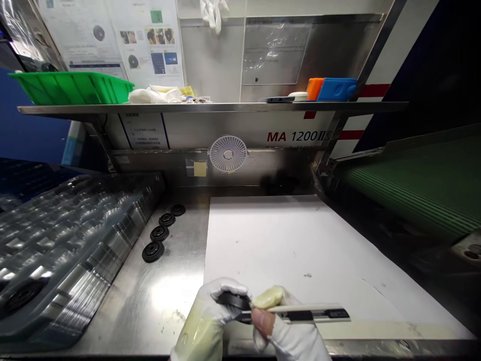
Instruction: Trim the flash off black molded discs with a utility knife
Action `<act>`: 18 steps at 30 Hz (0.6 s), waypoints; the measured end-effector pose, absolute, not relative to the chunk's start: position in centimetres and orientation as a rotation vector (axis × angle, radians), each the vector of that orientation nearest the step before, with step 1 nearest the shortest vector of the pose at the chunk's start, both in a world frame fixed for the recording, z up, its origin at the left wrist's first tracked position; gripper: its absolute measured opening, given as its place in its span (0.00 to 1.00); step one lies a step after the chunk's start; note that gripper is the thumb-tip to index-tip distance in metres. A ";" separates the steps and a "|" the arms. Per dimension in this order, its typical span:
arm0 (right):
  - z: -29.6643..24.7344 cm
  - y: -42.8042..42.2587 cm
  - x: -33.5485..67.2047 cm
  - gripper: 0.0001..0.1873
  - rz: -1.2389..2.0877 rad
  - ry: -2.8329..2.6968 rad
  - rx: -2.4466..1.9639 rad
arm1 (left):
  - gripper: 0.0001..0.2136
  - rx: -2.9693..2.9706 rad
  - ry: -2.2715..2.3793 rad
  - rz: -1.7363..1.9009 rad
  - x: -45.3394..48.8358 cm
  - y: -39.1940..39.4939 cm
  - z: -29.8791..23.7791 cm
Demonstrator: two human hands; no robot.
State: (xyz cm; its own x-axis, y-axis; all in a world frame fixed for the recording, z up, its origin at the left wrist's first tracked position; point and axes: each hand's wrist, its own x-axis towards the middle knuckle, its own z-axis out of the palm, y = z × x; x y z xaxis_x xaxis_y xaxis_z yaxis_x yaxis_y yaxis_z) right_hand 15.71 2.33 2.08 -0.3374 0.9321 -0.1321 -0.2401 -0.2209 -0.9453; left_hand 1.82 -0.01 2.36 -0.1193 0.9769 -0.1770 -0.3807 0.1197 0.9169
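My left hand (pixel 210 321), in a white glove with a yellowish coated palm, is closed around a round black ribbed part (pixel 233 300). My right hand (pixel 289 331), gloved too with a bare thumb tip showing, grips a utility knife (pixel 319 314) with a pale body and black slider. The knife's front end meets the black part between both hands; its blade tip is hard to make out. To the left, several similar black round parts (pixel 153 251) lie in a slanting row on the metal tabletop (pixel 131 306).
White paper (pixel 263 245) covers the table's middle and right. Stacked clear plastic trays (pixel 75 225) stand at left. A metal shelf (pixel 225 107) carries a green bin (pixel 75 87) and blue case (pixel 336 89); below it is a small fan (pixel 228 153). A green conveyor belt (pixel 421 185) runs at right.
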 end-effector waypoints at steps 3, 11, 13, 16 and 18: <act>2.8 2.6 16.5 0.18 1.710 -1.147 -0.939 | 0.05 0.818 1.028 1.260 1.5 -0.1 2.4; 5.0 2.9 16.3 0.15 1.949 -0.993 -0.822 | 0.05 0.885 0.992 1.054 1.4 -0.3 3.3; 4.9 2.7 16.4 0.14 2.039 -0.966 -0.793 | 0.04 0.895 1.038 1.049 1.3 -0.2 3.7; 4.5 2.8 17.7 0.14 2.123 -1.117 -0.826 | 0.07 0.903 1.228 1.189 -0.1 0.1 3.6; 4.5 3.9 19.4 0.13 2.087 -1.296 -0.919 | 0.09 0.839 1.466 1.390 -2.1 0.0 3.1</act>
